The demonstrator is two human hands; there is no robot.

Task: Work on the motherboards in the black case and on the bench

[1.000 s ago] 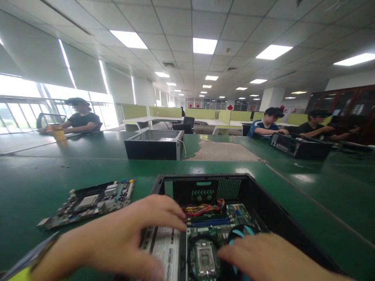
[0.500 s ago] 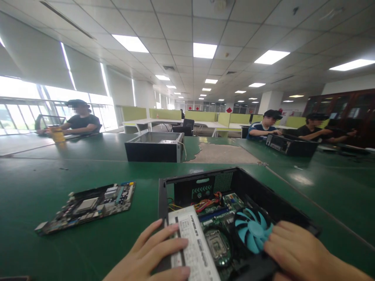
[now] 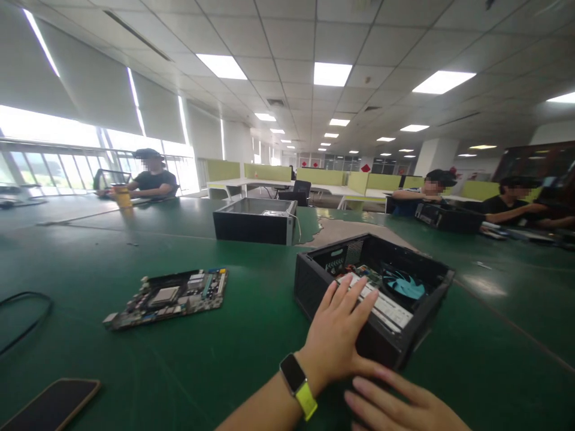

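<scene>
A black computer case (image 3: 415,338) lies open-side up on the green table, right of centre. Inside it show a fan with turquoise blades (image 3: 404,285) and a white-labelled power supply (image 3: 389,308). My left hand (image 3: 336,329), with a watch (image 3: 294,374) on a yellow-green strap at its wrist, rests on the near left edge of the case. Its fingers are spread over the power supply, and it grips nothing. Low in front of the case is my right hand (image 3: 399,404), fingers stretched out and holding nothing; whether it touches the case I cannot tell.
A motherboard (image 3: 171,299) lies to the left. A phone (image 3: 51,404) and a black cable (image 3: 33,320) are at the near left. Another case (image 3: 254,222) stands farther back. Across the table, people sit, one behind a dark case (image 3: 449,216) at right.
The open case has moved away from me and turned. My left hand has shifted right along with it. My right hand has come off the fan side to the front. The view has swung left.
</scene>
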